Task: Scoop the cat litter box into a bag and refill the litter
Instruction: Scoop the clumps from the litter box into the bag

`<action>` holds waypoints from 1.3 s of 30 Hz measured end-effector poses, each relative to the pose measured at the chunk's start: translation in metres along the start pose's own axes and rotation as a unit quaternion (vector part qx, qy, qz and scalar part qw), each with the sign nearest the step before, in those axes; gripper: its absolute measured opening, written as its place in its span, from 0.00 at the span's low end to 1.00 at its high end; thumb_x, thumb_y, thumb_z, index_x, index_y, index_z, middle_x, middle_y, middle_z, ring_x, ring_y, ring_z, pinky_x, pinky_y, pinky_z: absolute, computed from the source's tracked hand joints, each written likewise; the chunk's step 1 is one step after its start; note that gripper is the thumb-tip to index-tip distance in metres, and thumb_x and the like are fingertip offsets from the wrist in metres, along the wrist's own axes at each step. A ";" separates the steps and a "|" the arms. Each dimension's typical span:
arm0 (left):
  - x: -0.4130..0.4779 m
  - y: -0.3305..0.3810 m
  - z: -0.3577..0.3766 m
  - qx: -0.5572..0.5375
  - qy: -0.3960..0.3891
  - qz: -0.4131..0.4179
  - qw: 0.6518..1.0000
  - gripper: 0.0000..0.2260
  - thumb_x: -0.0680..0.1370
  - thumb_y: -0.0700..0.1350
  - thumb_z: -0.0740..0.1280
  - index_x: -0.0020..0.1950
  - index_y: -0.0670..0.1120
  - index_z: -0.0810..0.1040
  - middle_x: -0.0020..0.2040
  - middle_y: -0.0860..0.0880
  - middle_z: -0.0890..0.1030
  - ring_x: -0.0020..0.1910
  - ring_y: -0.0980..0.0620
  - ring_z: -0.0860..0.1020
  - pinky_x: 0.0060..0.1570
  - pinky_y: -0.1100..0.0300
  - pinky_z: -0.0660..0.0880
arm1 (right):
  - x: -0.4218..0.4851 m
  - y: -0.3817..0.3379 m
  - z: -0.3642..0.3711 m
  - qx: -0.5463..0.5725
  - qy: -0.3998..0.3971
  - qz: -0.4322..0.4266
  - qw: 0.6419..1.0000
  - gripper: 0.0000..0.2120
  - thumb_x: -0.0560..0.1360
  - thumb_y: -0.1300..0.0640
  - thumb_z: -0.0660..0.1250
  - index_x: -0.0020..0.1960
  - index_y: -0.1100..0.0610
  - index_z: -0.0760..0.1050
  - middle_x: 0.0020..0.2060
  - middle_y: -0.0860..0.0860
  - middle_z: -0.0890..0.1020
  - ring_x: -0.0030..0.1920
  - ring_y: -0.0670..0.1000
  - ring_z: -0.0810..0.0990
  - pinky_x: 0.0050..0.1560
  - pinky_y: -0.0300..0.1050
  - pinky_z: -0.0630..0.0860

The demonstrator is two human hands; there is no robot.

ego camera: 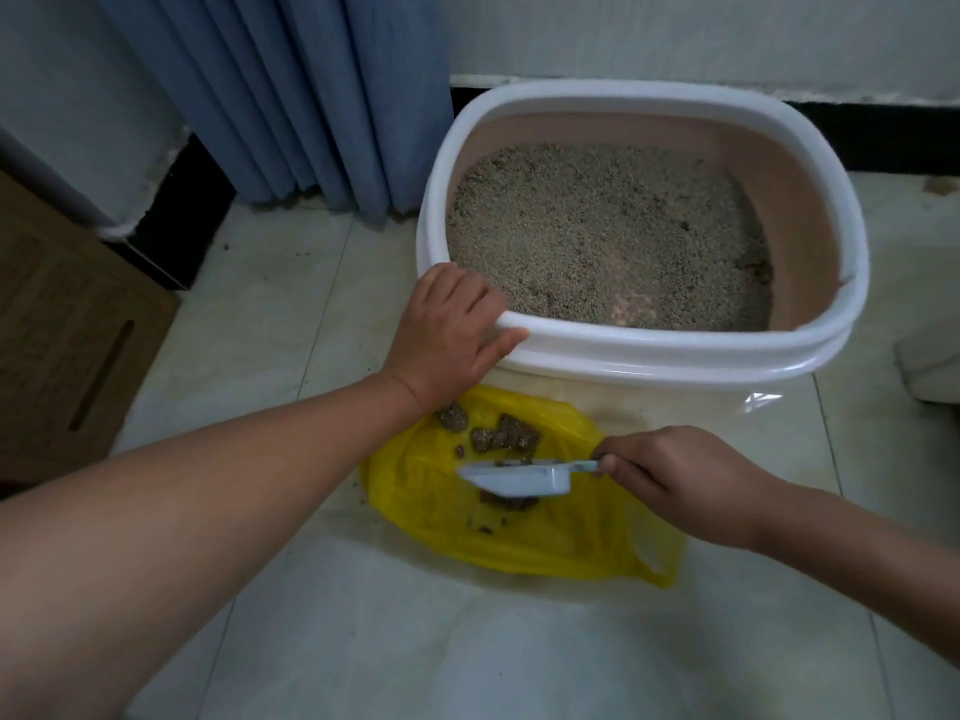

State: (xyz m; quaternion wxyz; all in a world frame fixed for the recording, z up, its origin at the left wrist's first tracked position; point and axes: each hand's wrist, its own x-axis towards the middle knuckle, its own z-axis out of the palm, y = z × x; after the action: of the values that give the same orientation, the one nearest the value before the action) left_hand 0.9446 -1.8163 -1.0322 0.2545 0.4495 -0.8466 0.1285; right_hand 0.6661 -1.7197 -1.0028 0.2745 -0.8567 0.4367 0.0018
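The left hand is clenched on the white plastic oval litter box. Its fingers are curled over the rolled rim at the box's seven o'clock corner and the thumb lies along the rim's outer face. The right hand grasps the pale grey plastic litter scoop, pinching the thin handle between thumb and bent fingers. The bowl of the scoop points towards nine o'clock.

The scoop is over the middle of the crumpled yellow plastic carrier bag, and whether it touches the bag cannot be told. The bag lies flat on the floor at six o'clock of the litter box, just beside its near wall. Dark brown litter clumps sit on the bag at twelve o'clock of the scoop, beside the left wrist. One more clump shows just under the scoop's bowl, with small crumbs scattered nearby. The left forearm crosses over the bag's ten o'clock corner.

Inside the box, beige granular litter covers most of the pinkish floor, thinner towards five o'clock.

The pale glossy floor tiles carry everything. Blue pleated curtains hang at eleven o'clock of the box, a brown cardboard box stands at nine o'clock of the view, and a black skirting strip runs behind the box below the white wall.
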 end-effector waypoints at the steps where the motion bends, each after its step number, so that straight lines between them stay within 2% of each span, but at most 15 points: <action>1: 0.000 0.000 0.000 -0.001 0.000 0.001 1.000 0.19 0.83 0.57 0.59 0.47 0.42 0.77 0.44 0.43 0.75 0.46 0.41 0.73 0.59 0.47 0.68 | 0.001 0.000 -0.001 0.005 0.000 0.008 1.000 0.21 0.80 0.39 0.47 0.47 0.47 0.76 0.30 0.40 0.76 0.32 0.42 0.74 0.35 0.42 0.68; 3: -0.001 0.000 0.002 0.000 0.000 0.001 1.000 0.19 0.83 0.57 0.58 0.47 0.42 0.77 0.44 0.43 0.75 0.46 0.41 0.74 0.59 0.47 0.69 | 0.002 -0.001 -0.004 0.037 -0.010 0.028 0.999 0.20 0.82 0.44 0.53 0.41 0.49 0.78 0.26 0.40 0.75 0.30 0.40 0.73 0.34 0.38 0.66; 6: 0.000 0.000 0.002 0.002 0.000 0.000 1.000 0.19 0.83 0.57 0.59 0.48 0.42 0.77 0.45 0.43 0.75 0.47 0.41 0.74 0.59 0.47 0.69 | 0.003 -0.004 -0.007 0.092 -0.043 0.058 0.993 0.19 0.82 0.50 0.58 0.36 0.51 0.78 0.27 0.41 0.77 0.31 0.42 0.76 0.36 0.35 0.69; 9: 0.000 -0.001 0.002 0.002 0.004 -0.001 1.000 0.20 0.83 0.57 0.59 0.48 0.42 0.77 0.44 0.43 0.76 0.47 0.41 0.73 0.58 0.48 0.68 | 0.003 -0.003 -0.008 0.091 -0.030 0.053 0.994 0.20 0.82 0.46 0.56 0.37 0.49 0.78 0.28 0.44 0.78 0.31 0.43 0.76 0.34 0.34 0.68; 13: 0.000 0.000 0.002 0.003 -0.004 -0.004 1.000 0.20 0.83 0.58 0.59 0.48 0.42 0.78 0.44 0.43 0.76 0.46 0.41 0.74 0.58 0.47 0.69 | 0.000 -0.001 -0.011 0.088 0.042 0.010 0.995 0.18 0.78 0.38 0.53 0.44 0.46 0.76 0.29 0.45 0.76 0.30 0.45 0.75 0.34 0.40 0.70; 16: 0.000 0.001 0.002 0.000 -0.002 -0.005 1.000 0.19 0.83 0.57 0.58 0.47 0.42 0.77 0.44 0.43 0.76 0.46 0.41 0.73 0.58 0.47 0.69 | -0.001 0.001 -0.019 0.103 0.097 -0.003 0.990 0.14 0.78 0.39 0.57 0.46 0.46 0.76 0.31 0.44 0.77 0.32 0.46 0.76 0.35 0.48 0.74; 18: 0.002 0.000 0.002 0.001 0.003 -0.007 1.000 0.18 0.83 0.56 0.60 0.46 0.43 0.77 0.44 0.44 0.76 0.46 0.42 0.73 0.58 0.47 0.69 | 0.000 0.002 -0.025 0.112 0.149 -0.007 0.983 0.12 0.78 0.41 0.58 0.45 0.46 0.74 0.30 0.45 0.76 0.31 0.46 0.76 0.34 0.49 0.74; 21: 0.001 0.001 0.001 -0.019 -0.001 -0.014 1.000 0.09 0.78 0.47 0.67 0.46 0.41 0.77 0.44 0.43 0.76 0.47 0.41 0.74 0.58 0.47 0.69 | 0.005 0.006 -0.040 0.127 0.233 0.024 0.964 0.10 0.78 0.42 0.58 0.45 0.45 0.74 0.31 0.45 0.76 0.31 0.45 0.75 0.34 0.47 0.72; 22: 0.000 0.001 0.001 -0.027 -0.002 -0.015 1.000 0.09 0.77 0.47 0.67 0.46 0.40 0.77 0.45 0.43 0.76 0.47 0.41 0.74 0.59 0.47 0.69 | 0.007 0.008 -0.046 0.119 0.257 0.039 0.958 0.11 0.78 0.42 0.58 0.45 0.45 0.75 0.31 0.45 0.77 0.32 0.45 0.76 0.35 0.44 0.72; 24: -0.001 0.001 0.001 -0.024 0.002 -0.014 1.000 0.14 0.80 0.52 0.64 0.47 0.41 0.77 0.45 0.43 0.76 0.48 0.42 0.73 0.61 0.48 0.68 | 0.014 0.014 -0.061 0.100 0.294 0.065 0.948 0.10 0.79 0.43 0.58 0.43 0.42 0.75 0.31 0.43 0.77 0.32 0.42 0.76 0.33 0.41 0.70; 26: 0.000 0.001 0.002 -0.021 0.003 -0.014 1.000 0.18 0.82 0.56 0.61 0.48 0.42 0.78 0.45 0.44 0.76 0.48 0.41 0.74 0.62 0.47 0.68 | 0.023 0.020 -0.077 0.069 0.318 0.094 0.941 0.09 0.80 0.45 0.61 0.43 0.43 0.76 0.29 0.45 0.77 0.32 0.42 0.75 0.33 0.45 0.70; 29: 0.000 0.001 0.002 -0.023 0.000 -0.013 1.000 0.18 0.83 0.57 0.59 0.48 0.43 0.78 0.45 0.44 0.76 0.47 0.41 0.74 0.62 0.47 0.68 | 0.038 0.035 -0.102 -0.006 0.269 0.164 0.949 0.10 0.78 0.46 0.64 0.48 0.49 0.81 0.31 0.46 0.80 0.33 0.49 0.78 0.35 0.46 0.73; 33: 0.000 0.000 0.006 -0.022 0.009 -0.013 1.000 0.19 0.83 0.57 0.58 0.48 0.43 0.78 0.45 0.44 0.76 0.47 0.41 0.74 0.64 0.47 0.67 | 0.054 0.048 -0.120 -0.084 0.130 0.236 0.959 0.13 0.73 0.40 0.66 0.48 0.45 0.85 0.36 0.48 0.84 0.36 0.51 0.80 0.38 0.48 0.79; 36: 0.000 0.000 0.008 -0.022 0.018 -0.010 1.000 0.19 0.83 0.57 0.59 0.47 0.43 0.78 0.44 0.44 0.76 0.46 0.41 0.75 0.62 0.47 0.68 | 0.066 0.043 -0.118 -0.128 0.098 0.258 0.953 0.10 0.71 0.41 0.69 0.44 0.44 0.86 0.33 0.48 0.83 0.33 0.50 0.79 0.35 0.47 0.80; 39: 0.000 -0.001 0.009 -0.022 0.025 -0.008 0.999 0.19 0.82 0.57 0.60 0.46 0.42 0.78 0.44 0.44 0.76 0.46 0.41 0.74 0.61 0.48 0.68 | 0.085 0.034 -0.112 -0.140 0.070 0.265 0.951 0.08 0.71 0.44 0.71 0.44 0.46 0.85 0.35 0.50 0.83 0.35 0.52 0.80 0.35 0.44 0.77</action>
State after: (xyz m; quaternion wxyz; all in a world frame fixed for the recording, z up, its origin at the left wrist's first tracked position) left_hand 0.9427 -1.8205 -1.0396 0.2860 0.4470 -0.8392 0.1191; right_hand 0.6668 -1.8520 -0.9445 0.1098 -0.7381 0.6614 0.0755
